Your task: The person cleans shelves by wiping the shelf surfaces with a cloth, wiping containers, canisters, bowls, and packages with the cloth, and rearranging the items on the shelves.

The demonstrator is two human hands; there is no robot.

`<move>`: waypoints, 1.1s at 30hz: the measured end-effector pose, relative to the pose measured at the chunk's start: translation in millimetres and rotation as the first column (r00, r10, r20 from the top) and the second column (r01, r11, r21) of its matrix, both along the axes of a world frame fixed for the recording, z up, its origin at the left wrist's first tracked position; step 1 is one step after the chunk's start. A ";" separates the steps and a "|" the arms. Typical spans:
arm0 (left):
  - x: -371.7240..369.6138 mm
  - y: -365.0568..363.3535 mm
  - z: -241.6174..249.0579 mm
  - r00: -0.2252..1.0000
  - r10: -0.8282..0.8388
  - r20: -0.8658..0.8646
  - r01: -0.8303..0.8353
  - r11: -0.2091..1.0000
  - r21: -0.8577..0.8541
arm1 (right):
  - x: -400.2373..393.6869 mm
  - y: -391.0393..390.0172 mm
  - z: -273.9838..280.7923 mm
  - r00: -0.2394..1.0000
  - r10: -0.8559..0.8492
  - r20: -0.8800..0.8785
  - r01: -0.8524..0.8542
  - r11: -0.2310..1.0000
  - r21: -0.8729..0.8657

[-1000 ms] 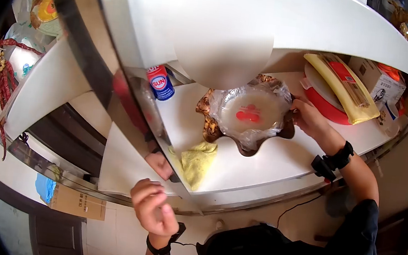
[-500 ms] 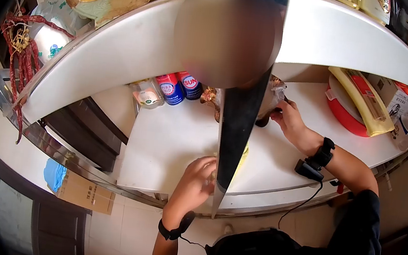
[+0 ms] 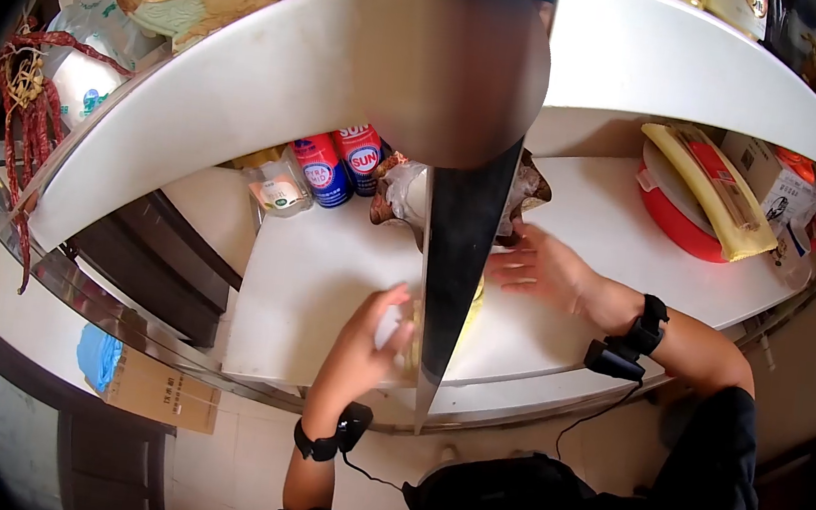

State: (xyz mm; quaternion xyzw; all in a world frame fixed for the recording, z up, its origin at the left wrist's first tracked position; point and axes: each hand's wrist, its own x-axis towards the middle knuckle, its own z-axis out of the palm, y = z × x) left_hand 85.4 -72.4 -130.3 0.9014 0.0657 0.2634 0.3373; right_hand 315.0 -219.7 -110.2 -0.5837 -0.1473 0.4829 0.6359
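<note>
A dark upright divider [image 3: 464, 272] stands between my hands. At its left, my left hand [image 3: 365, 341] has its fingers apart beside a partly hidden pale and yellow item [image 3: 471, 315] on the white shelf [image 3: 309, 284]. My right hand [image 3: 542, 272] is on the other side, fingers spread, somewhat blurred, with nothing in it. Just above it sits a brown, wavy-edged container with clear plastic [image 3: 403, 194], partly hidden behind the divider. Two red and blue cans [image 3: 321, 171] and a transparent jar [image 3: 280, 185] stand to its left.
On the shelf's right lie a red round container [image 3: 688, 225], a yellow package [image 3: 726, 206] and a white box [image 3: 773, 186]. Dried red chillies [image 3: 32, 127] hang at the left. Below is a cardboard box [image 3: 161, 388]. A curved white upper shelf edge [image 3: 238, 64] overhangs.
My right hand has let go of the brown container and moved down, its fingers spreading. My left hand has shifted slightly left and opened. The view has shifted a little.
</note>
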 end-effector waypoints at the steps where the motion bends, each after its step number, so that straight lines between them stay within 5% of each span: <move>1: 1.8 11.6 -3.5 1.000 0.010 0.024 -0.011 1.000 0.016 | 3.5 -1.8 2.4 0.996 -0.085 -0.009 0.085 0.996 0.007; 4: 14.4 42.2 3.9 0.996 -0.069 -0.053 0.020 0.776 -0.630 | 19.5 -3.2 5.7 0.968 -0.244 0.052 0.241 0.968 0.064; 7: 44.4 47.3 20.2 0.998 -0.057 -0.027 0.015 0.626 -0.779 | 46.0 7.3 -0.6 0.958 -0.247 0.146 0.230 0.966 0.121; 9: 71.6 59.3 11.6 0.997 -0.069 -0.021 0.024 0.585 -0.811 | 63.5 17.8 -6.7 0.964 -0.153 0.216 0.113 0.976 0.185; 14: 120.3 87.3 -28.1 0.985 0.167 -0.037 -0.144 0.693 -0.706 | 53.8 29.5 -29.1 0.933 -0.219 0.285 0.143 0.954 0.263; 19: 59.6 75.7 8.8 0.993 0.106 -0.059 -0.118 0.738 -0.664 | 16.6 6.8 -2.7 0.852 -0.039 0.522 -0.110 0.962 0.251; 22: 11.2 69.5 17.8 0.979 0.191 -0.072 -0.192 0.744 -0.640 | -11.6 3.4 5.7 0.674 0.140 0.726 -0.251 0.967 0.046; 24: -17.0 74.1 22.7 0.968 0.245 -0.051 -0.217 0.722 -0.657 | -33.0 9.8 10.8 0.661 0.171 0.731 -0.387 0.912 0.136; 26: -42.2 82.4 27.8 0.945 0.319 -0.074 -0.286 0.695 -0.660 | -49.9 21.5 17.0 0.607 0.308 0.733 -0.489 0.871 0.040; 29: -72.3 97.7 25.5 0.900 0.435 -0.027 -0.340 0.663 -0.667 | -49.3 66.5 -7.4 0.303 0.558 0.772 -0.651 0.713 -0.260; 32: -94.1 114.0 17.8 0.816 0.574 -0.059 -0.464 0.591 -0.660 | -78.7 86.0 -37.4 0.293 0.263 0.919 -0.563 0.824 -0.056; 33: -102.4 124.9 7.5 0.803 0.595 -0.035 -0.452 0.571 -0.685 | -92.5 84.2 -8.0 0.175 0.329 0.928 -0.583 0.794 -0.172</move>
